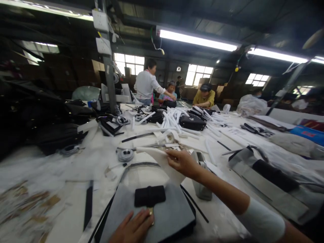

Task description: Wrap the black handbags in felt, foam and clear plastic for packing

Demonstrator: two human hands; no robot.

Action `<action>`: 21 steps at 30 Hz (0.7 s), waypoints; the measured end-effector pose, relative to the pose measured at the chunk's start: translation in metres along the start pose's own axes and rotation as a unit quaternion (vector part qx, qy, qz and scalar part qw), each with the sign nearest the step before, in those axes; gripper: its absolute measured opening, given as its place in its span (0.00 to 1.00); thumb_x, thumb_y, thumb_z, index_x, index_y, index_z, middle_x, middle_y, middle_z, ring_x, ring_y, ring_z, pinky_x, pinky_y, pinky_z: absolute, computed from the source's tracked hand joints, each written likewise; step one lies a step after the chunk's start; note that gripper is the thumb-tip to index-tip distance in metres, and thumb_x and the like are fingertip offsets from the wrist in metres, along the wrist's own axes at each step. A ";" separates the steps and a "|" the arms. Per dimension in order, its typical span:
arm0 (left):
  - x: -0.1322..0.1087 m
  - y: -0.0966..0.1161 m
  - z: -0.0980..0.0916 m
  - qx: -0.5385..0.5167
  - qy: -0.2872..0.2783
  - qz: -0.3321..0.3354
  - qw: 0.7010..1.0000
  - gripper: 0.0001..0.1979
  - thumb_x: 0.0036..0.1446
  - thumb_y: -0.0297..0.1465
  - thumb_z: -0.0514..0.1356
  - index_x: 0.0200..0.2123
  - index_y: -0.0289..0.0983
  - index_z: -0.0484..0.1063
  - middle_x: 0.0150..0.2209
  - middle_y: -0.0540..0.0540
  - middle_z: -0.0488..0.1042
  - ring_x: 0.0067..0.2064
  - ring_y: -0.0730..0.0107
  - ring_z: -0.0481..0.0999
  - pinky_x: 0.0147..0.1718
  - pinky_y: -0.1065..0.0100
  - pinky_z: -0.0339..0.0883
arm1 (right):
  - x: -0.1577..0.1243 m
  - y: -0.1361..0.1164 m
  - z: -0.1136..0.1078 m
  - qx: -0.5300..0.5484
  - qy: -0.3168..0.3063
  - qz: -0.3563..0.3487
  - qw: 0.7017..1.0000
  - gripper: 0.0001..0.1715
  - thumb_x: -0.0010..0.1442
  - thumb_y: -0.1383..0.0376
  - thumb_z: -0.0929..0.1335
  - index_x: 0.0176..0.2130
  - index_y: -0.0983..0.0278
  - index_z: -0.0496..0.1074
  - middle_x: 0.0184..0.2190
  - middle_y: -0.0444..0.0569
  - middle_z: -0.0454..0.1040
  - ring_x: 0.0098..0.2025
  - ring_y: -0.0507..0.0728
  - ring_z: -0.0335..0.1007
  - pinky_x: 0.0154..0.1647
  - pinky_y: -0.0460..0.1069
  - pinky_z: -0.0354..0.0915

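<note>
In front of me lies a grey bag [174,209] with black edges and a curved handle. On top of it is a dark, wrapped-looking piece [150,195] with a small gold-coloured metal part [151,212] below. My left hand [134,227] rests on the bag with its fingers stretched out, touching or right beside the metal part. Beyond the bag, my right hand [181,162] is closed, pinching the edge of a thin white sheet [162,163]. Right of that sheet stands a grey-green device or container [202,187], partly behind my forearm.
Many white rolled tubes [172,119] and a black bag [192,122] pile up farther back. A grey coiled strip [125,155] lies left of my right hand. Another grey and black bag [268,179] is at right. Several people [148,84] work across the table.
</note>
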State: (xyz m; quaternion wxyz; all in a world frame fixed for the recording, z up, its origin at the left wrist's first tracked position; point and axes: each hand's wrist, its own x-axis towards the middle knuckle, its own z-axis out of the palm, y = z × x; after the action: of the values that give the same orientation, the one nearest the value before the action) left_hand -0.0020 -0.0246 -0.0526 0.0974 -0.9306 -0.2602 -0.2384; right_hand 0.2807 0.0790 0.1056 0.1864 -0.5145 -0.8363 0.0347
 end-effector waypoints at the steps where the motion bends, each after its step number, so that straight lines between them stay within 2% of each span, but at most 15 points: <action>1: 0.000 0.004 -0.003 -0.003 -0.017 -0.016 1.000 0.30 0.60 0.20 0.50 0.65 0.44 0.59 0.58 0.54 0.73 0.55 0.74 0.74 0.53 0.73 0.69 | -0.014 -0.016 0.007 -0.013 0.006 -0.034 0.999 0.20 0.65 0.67 0.63 0.56 0.60 0.70 0.44 0.46 0.79 0.42 0.56 0.75 0.42 0.47 0.66; 3: 0.003 0.012 -0.012 -0.020 -0.040 -0.052 0.998 0.30 0.59 0.19 0.50 0.64 0.43 0.60 0.60 0.52 0.70 0.57 0.70 0.73 0.55 0.68 0.68 | -0.043 -0.044 0.024 -0.050 0.009 -0.104 0.993 0.23 0.64 0.70 0.63 0.58 0.62 0.68 0.49 0.52 0.77 0.44 0.59 0.74 0.43 0.50 0.66; 5: 0.006 0.019 -0.019 -0.052 -0.060 -0.086 0.993 0.28 0.60 0.20 0.52 0.62 0.44 0.61 0.59 0.50 0.72 0.56 0.66 0.74 0.54 0.64 0.69 | -0.068 -0.065 0.044 -0.072 -0.021 -0.159 0.984 0.23 0.64 0.72 0.64 0.59 0.65 0.67 0.53 0.56 0.75 0.45 0.61 0.73 0.43 0.53 0.67; 7: 0.010 0.025 -0.024 -0.083 -0.092 -0.129 0.984 0.24 0.60 0.21 0.53 0.58 0.44 0.67 0.53 0.48 0.77 0.51 0.62 0.78 0.48 0.62 0.73 | -0.090 -0.079 0.064 -0.067 -0.059 -0.178 0.980 0.21 0.65 0.69 0.65 0.58 0.64 0.68 0.53 0.55 0.74 0.45 0.62 0.72 0.43 0.54 0.68; 9: 0.012 0.028 -0.026 -0.102 -0.125 -0.171 0.972 0.19 0.59 0.22 0.55 0.51 0.44 0.72 0.44 0.48 0.80 0.43 0.60 0.80 0.41 0.61 0.75 | -0.105 -0.084 0.078 -0.048 -0.084 -0.159 0.982 0.20 0.66 0.65 0.66 0.57 0.60 0.68 0.54 0.53 0.74 0.46 0.62 0.71 0.45 0.55 0.68; 12: 0.013 0.030 -0.025 -0.105 -0.136 -0.194 0.966 0.14 0.59 0.23 0.56 0.45 0.44 0.74 0.38 0.49 0.81 0.38 0.59 0.80 0.36 0.61 0.73 | -0.117 -0.079 0.087 -0.022 -0.105 -0.131 0.986 0.23 0.68 0.65 0.64 0.61 0.56 0.66 0.58 0.49 0.71 0.58 0.64 0.65 0.56 0.58 0.65; 14: 0.011 0.031 -0.024 -0.098 -0.133 -0.195 0.967 0.14 0.60 0.23 0.56 0.45 0.44 0.74 0.37 0.48 0.81 0.36 0.60 0.80 0.35 0.63 0.72 | -0.118 -0.069 0.087 -0.012 -0.119 -0.150 0.981 0.26 0.69 0.67 0.62 0.63 0.55 0.62 0.61 0.49 0.67 0.64 0.62 0.58 0.62 0.60 0.60; 18: 0.008 0.032 -0.024 -0.100 -0.139 -0.199 0.965 0.16 0.61 0.23 0.55 0.48 0.46 0.73 0.36 0.49 0.81 0.34 0.61 0.80 0.32 0.66 0.71 | -0.115 -0.048 0.088 0.009 -0.140 -0.209 0.968 0.29 0.68 0.69 0.62 0.65 0.58 0.59 0.64 0.51 0.63 0.67 0.62 0.55 0.66 0.61 0.54; 21: 0.006 0.034 -0.025 -0.112 -0.137 -0.198 0.964 0.17 0.60 0.23 0.55 0.49 0.46 0.72 0.35 0.49 0.81 0.33 0.61 0.81 0.31 0.66 0.71 | -0.116 -0.039 0.094 0.059 -0.160 -0.202 0.964 0.29 0.66 0.69 0.63 0.64 0.57 0.61 0.64 0.49 0.64 0.67 0.60 0.54 0.68 0.60 0.52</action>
State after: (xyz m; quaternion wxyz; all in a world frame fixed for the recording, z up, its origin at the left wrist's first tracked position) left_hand 0.0106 -0.0582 -0.0299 -0.0934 -0.8891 -0.4220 -0.1507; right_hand 0.2617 -0.0280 -0.0037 0.0832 -0.3107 -0.9383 0.1272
